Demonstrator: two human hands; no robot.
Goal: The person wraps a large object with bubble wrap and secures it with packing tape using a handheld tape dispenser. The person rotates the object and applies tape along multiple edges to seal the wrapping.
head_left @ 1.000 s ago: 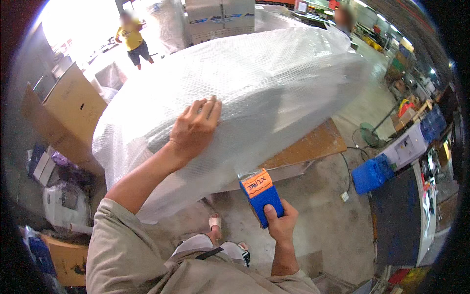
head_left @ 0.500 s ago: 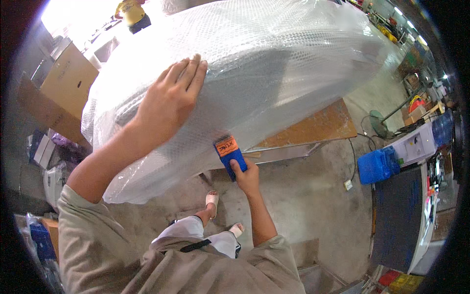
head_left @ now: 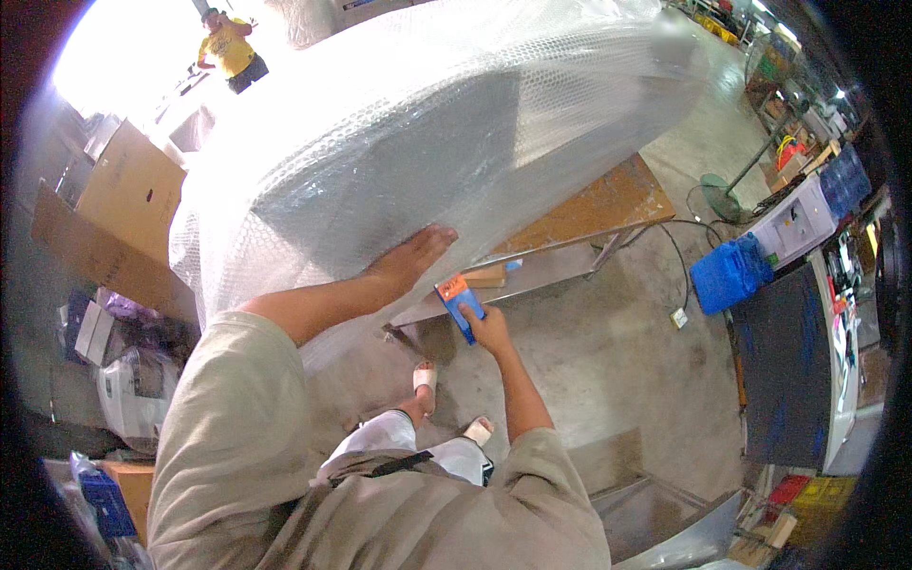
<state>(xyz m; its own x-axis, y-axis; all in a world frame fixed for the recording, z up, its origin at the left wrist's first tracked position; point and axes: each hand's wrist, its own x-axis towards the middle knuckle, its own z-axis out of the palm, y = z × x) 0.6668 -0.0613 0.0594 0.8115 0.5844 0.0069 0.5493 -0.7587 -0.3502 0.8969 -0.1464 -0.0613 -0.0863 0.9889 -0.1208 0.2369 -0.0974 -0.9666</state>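
Upper-L glare; pic edges dk.

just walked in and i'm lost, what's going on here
Someone's left hand lies flat against the bubble wrap covering a bulky load over a brown table. The right hand holds a blue handheld item with an orange label. What's under the wrap can't be made out.

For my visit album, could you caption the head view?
Left hand laid against bubble wrap above a wooden table; right hand holding a blue item with an orange label.
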